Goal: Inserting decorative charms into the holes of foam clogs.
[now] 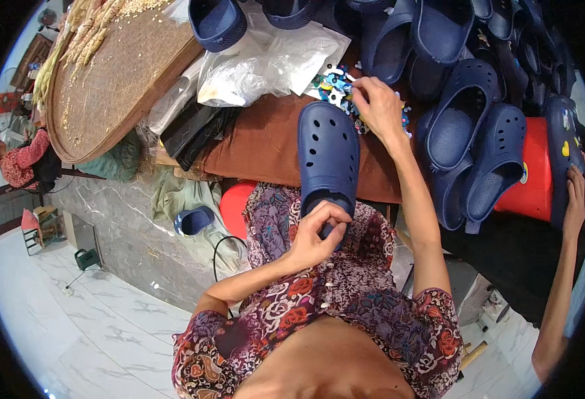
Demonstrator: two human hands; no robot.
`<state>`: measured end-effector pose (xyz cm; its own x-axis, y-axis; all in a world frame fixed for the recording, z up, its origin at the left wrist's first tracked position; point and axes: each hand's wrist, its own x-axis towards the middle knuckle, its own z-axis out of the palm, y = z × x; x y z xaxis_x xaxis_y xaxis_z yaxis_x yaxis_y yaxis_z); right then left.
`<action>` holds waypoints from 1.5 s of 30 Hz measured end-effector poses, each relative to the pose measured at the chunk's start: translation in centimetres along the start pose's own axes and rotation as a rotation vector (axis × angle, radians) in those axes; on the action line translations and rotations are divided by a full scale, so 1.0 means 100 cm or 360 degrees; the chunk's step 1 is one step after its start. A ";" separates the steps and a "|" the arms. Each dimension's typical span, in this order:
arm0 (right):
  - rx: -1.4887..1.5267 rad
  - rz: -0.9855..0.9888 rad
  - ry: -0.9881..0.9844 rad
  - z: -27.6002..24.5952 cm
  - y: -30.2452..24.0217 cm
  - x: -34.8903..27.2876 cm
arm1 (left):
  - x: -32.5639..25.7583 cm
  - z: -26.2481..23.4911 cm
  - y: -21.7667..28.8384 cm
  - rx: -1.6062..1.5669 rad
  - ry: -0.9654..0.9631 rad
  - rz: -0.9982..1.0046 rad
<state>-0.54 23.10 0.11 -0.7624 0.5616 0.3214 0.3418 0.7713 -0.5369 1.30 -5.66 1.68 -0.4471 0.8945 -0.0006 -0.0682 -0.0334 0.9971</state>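
A navy blue clog [329, 149] with round holes in its upper lies toe away from me, over the edge of the brown cloth. My left hand [319, 233] is closed round its heel end, fingers at the foot opening. Just beyond the toe is a pile of small colourful shoe charms [332, 84] in white, blue, yellow and black. Over the pile's right side, my right hand [380, 110] has its fingers bent toward the thumb among the charms. Whatever lies between those fingertips is too small to tell.
Many navy clogs [455, 126] are heaped at the right, beside a red container [530, 173]. Another person's hand [575, 193] touches a charm-decorated clog [562, 143] there. Crumpled clear plastic bags [246, 73] and a round woven tray [116, 80] with grain lie at the left.
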 end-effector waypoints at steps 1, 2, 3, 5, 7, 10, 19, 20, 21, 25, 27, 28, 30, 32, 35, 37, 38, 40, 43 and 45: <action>0.0029 0.0041 0.0061 -0.005 -0.004 -0.002 | -0.004 0.002 -0.011 -0.0373 -0.0025 -0.0339; 0.0133 0.0141 0.0034 -0.009 -0.008 -0.006 | -0.006 0.004 -0.023 -0.0565 0.0016 -0.0462; 0.0124 0.0149 0.0038 -0.013 -0.007 -0.012 | 0.000 0.010 -0.021 -0.0569 0.0004 -0.0464; 0.0585 0.0260 -0.0124 -0.018 -0.007 -0.021 | 0.016 0.015 -0.013 -0.0772 0.0389 -0.0614; 0.0794 0.0279 -0.0318 -0.019 -0.013 -0.029 | 0.023 0.010 -0.029 -0.0723 0.0320 -0.0554; 0.0975 0.0334 -0.0496 -0.015 -0.024 -0.032 | 0.040 0.005 -0.056 -0.0767 0.0445 -0.1289; 0.0887 0.0280 -0.0470 0.001 -0.023 -0.026 | 0.067 0.016 -0.073 -0.0877 0.0561 -0.1211; 0.0883 0.0282 -0.0449 0.001 -0.023 -0.025 | 0.064 0.016 -0.072 -0.0890 0.0576 -0.1202; 0.0877 0.0286 -0.0427 0.001 -0.024 -0.025 | 0.064 0.016 -0.071 -0.0904 0.0589 -0.1194; 0.0850 0.0280 -0.0480 0.000 -0.021 -0.023 | 0.065 0.017 -0.071 -0.0954 0.0644 -0.1159; 0.0560 0.0068 -0.0452 -0.001 -0.017 -0.022 | 0.069 0.015 -0.071 -0.0977 0.0668 -0.1139; 0.0559 0.0069 -0.0449 -0.001 -0.015 -0.020 | 0.071 0.015 -0.072 -0.0989 0.0678 -0.1130; 0.0753 0.0190 -0.0645 0.000 -0.012 -0.018 | 0.066 0.018 -0.070 -0.1013 0.0698 -0.1110; 0.0935 0.0295 -0.0710 0.001 -0.010 -0.016 | 0.065 0.017 -0.069 -0.1036 0.0721 -0.1091; 0.1135 0.0414 -0.0839 0.002 -0.009 -0.013 | 0.067 0.016 -0.068 -0.1072 0.0761 -0.1063; 0.1150 0.0426 -0.0899 0.005 -0.005 -0.010 | 0.070 0.018 -0.068 -0.1097 0.0788 -0.1042; 0.1030 0.0324 -0.0895 0.007 -0.002 -0.009 | 0.070 0.018 -0.068 -0.1109 0.0801 -0.1031; 0.0909 0.0222 -0.0889 0.008 -0.003 -0.008 | 0.069 0.017 -0.067 -0.1133 0.0826 -0.1010; 0.1175 0.0456 -0.0924 0.007 -0.005 -0.010 | 0.069 0.020 -0.065 -0.1171 0.0858 -0.0974; 0.1085 0.0388 -0.0856 0.008 -0.006 -0.014 | 0.071 0.020 -0.065 -0.1199 0.0880 -0.0947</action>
<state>-0.09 21.58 -0.59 -0.9240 0.3382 -0.1785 0.2584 0.2080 -0.9434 0.34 1.83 -4.63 -0.4866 0.5416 -0.6855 -0.8457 -0.0953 0.5250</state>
